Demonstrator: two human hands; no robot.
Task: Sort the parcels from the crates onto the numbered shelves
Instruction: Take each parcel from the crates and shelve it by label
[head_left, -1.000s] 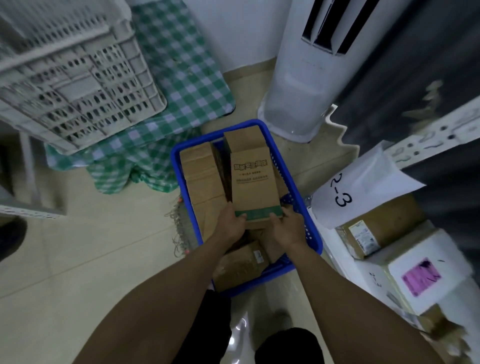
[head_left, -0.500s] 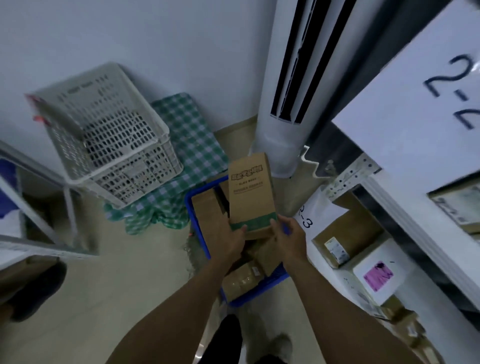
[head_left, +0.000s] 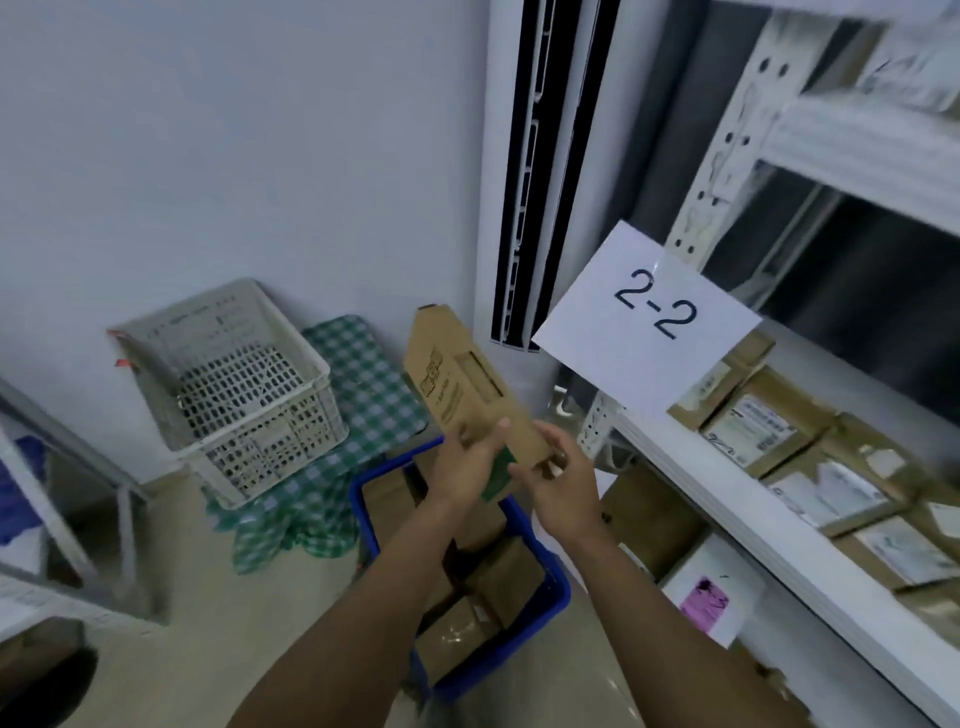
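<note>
both hands are holding a flat brown parcel (head_left: 470, 387) up in the air, above the blue crate (head_left: 363, 519) & just left of the shelf (head_left: 753, 525). parcel is standing on end, tipping w/ its top toward the wall, printed face showing, green band at the bottom end. l hand (head_left: 462, 467) is gripping the bottom end from the left, fingers curling over the face. r hand (head_left: 563, 488) is grasping the bottom right corner, thumb underneath, fingers lying along the edge.

blue crate is sitting on the floor under the forearms w/ more brown parcels (head_left: 467, 621) lying inside it. shelf is carrying a row of taped boxes (head_left: 761, 428) w/ white slips on top, & a white 2-2 label (head_left: 649, 317) is sticking out at its near corner. below the shelf board a white box w/ a pink sticker (head_left: 706, 597) is sitting beside another brown box.

at left a white slotted crate (head_left: 275, 441) is leaning against the wall, resting on a green check cloth (head_left: 363, 379). a tall white unit w/ black slots (head_left: 540, 171) is standing btwn the wall & the shelf frame.
</note>
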